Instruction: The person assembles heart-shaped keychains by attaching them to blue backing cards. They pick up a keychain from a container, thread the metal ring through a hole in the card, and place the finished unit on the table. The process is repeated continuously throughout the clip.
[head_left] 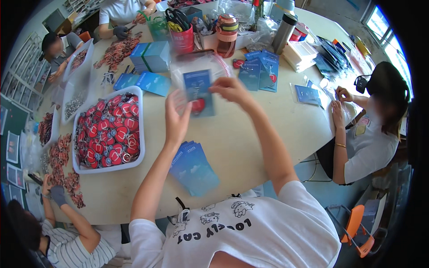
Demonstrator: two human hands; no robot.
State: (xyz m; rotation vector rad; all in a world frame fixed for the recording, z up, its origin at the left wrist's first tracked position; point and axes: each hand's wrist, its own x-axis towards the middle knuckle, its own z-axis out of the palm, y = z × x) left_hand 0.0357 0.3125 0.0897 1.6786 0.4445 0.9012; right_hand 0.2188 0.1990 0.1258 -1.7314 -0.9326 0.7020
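Fanned blue cards [195,172]: lower middle of the frame, on the table [250,154]; long axes slant from upper left to lower right.
Left hand [178,117]: centre, thumb and fingers gripping the left side of the held card [197,84].
Held card: centre, raised over the table, blurred; long axis runs nearly up and down the frame, heading end toward the top, red tag [198,106] at the lower end.
Right hand [231,91]: thumb and forefinger pinching the card's right edge.
Tub [109,170]: left of centre, heaped with red keyrings [109,129].
Carded keyrings [252,76]: upper middle, right of the hands.
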